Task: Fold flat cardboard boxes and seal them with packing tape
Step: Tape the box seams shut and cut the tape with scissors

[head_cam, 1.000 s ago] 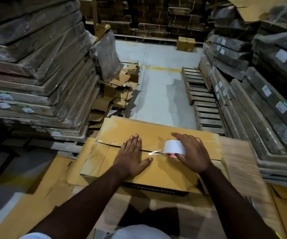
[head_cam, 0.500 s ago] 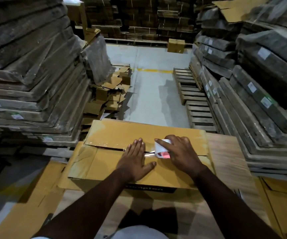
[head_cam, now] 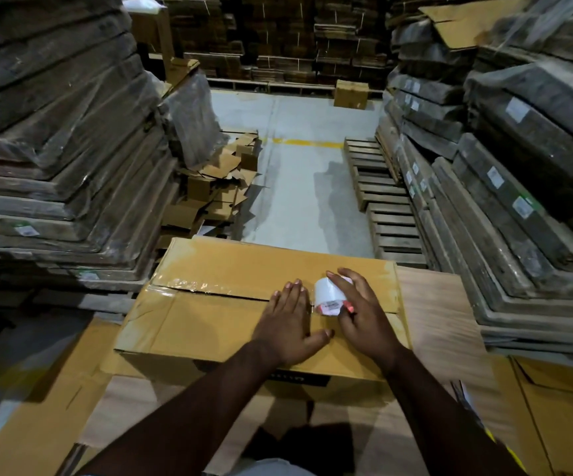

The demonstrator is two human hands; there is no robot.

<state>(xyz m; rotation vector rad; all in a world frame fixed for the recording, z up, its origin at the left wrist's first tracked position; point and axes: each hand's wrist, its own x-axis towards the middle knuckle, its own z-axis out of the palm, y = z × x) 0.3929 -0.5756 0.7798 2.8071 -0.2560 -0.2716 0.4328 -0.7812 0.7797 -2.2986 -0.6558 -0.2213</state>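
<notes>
Left hand (head_cam: 290,322) lies flat, fingers straight, palm down on the box (head_cam: 209,324) top, touching the flap seam. Right hand (head_cam: 360,314) sits just beside it at 3 o'clock, fingers curled round the tape roll (head_cam: 328,297), which stands on the seam. Shiny tape (head_cam: 192,286) runs along the seam from the roll toward 9 o'clock. Box sits at centre frame on flat cardboard sheets (head_cam: 37,407). At 12 o'clock, bare floor (head_cam: 299,201) with loose cardboard scraps (head_cam: 216,194) on its left edge and pallets (head_cam: 384,207) on its right. Wrapped stacks (head_cam: 55,132) flank the aisle at 10 and 2 o'clock. Small box (head_cam: 350,93) at the far end.
</notes>
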